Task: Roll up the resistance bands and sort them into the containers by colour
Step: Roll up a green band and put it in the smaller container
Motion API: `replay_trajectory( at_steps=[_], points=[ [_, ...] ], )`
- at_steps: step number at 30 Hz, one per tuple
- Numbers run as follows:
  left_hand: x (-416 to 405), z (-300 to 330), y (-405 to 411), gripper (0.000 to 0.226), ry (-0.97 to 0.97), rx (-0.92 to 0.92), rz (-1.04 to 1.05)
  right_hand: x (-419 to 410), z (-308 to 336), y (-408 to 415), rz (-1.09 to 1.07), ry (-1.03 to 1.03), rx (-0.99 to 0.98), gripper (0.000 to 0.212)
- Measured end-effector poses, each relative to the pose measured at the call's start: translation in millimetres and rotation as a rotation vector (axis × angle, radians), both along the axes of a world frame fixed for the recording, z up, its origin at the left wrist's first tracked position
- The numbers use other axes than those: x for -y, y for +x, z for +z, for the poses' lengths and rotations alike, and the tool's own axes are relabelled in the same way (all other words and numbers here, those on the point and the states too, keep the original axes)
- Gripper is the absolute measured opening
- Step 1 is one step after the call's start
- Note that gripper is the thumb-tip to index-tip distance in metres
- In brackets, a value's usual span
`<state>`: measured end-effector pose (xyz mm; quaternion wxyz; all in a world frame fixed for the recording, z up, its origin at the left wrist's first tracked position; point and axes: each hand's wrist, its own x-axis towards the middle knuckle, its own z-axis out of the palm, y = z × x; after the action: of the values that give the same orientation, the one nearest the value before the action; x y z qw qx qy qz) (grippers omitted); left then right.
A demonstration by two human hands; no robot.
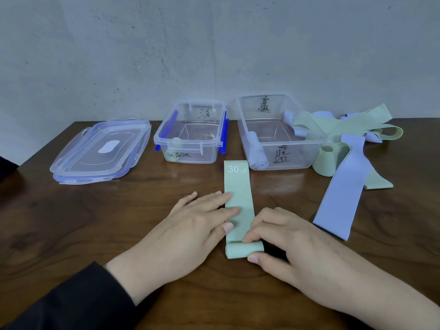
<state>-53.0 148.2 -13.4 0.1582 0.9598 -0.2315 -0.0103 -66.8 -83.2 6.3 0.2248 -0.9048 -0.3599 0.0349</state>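
A green band (238, 186) marked "30 LB" lies flat on the table, its near end curled into a small roll (240, 250). My right hand (292, 246) pinches that roll between thumb and fingers. My left hand (190, 222) rests with straight fingers on the flat part of the band. The left clear container (190, 132) holds a rolled green band (171, 156). The right clear container (273, 129) holds a rolled blue band (258, 154). A flat blue band (338, 186) lies to the right.
A tangle of loose green and blue bands (345, 129) sits at the back right, beside the right container. Two stacked clear lids (100, 151) lie at the left. A grey wall stands behind the wooden table (83, 222).
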Motion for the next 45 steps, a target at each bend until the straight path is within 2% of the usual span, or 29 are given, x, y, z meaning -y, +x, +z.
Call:
replay_trajectory(
  at_steps=[4,10,13,16,19,21,24,27,30,36,43,45],
  points=[
    [6,0,10,0.053,0.059,-0.004,-0.01,1,0,1,-0.002,0.015,-0.018,0.018],
    [8,1,26,0.05,0.009,0.01,0.003,0,-1,3,-0.056,0.051,-0.016,0.013],
    [6,0,27,0.049,0.004,0.028,-0.004,-1,-1,3,-0.081,0.019,0.019,0.026],
    [7,-2,28,0.042,-0.009,0.038,0.001,-4,-4,5,-0.084,-0.042,0.035,0.038],
    [6,1,28,0.036,-0.089,0.082,0.014,-5,-5,7,-0.114,-0.021,0.041,0.033],
    [5,9,24,0.024,-0.201,0.158,0.005,-6,-6,8,-0.11,-0.03,0.045,0.032],
    [4,21,11,0.009,-0.236,0.237,-0.093,-5,-7,9,-0.098,-0.006,0.032,0.03],
    [4,25,-1,0.019,-0.113,0.241,-0.2,-4,-9,10,-0.114,0.036,0.031,0.025],
    [4,23,-2,0.025,-0.001,0.23,-0.21,-2,-9,11,-0.122,0.061,0.037,0.018],
    [3,21,1,0.019,-0.035,0.149,-0.134,0,-12,17,-0.117,0.041,0.009,0.033],
    [3,18,3,0.026,-0.034,0.116,-0.101,-1,-13,21,-0.159,0.096,0.007,0.014],
    [4,18,3,0.028,-0.028,0.114,-0.092,-1,-13,21,-0.153,0.099,-0.002,0.016]
  ],
)
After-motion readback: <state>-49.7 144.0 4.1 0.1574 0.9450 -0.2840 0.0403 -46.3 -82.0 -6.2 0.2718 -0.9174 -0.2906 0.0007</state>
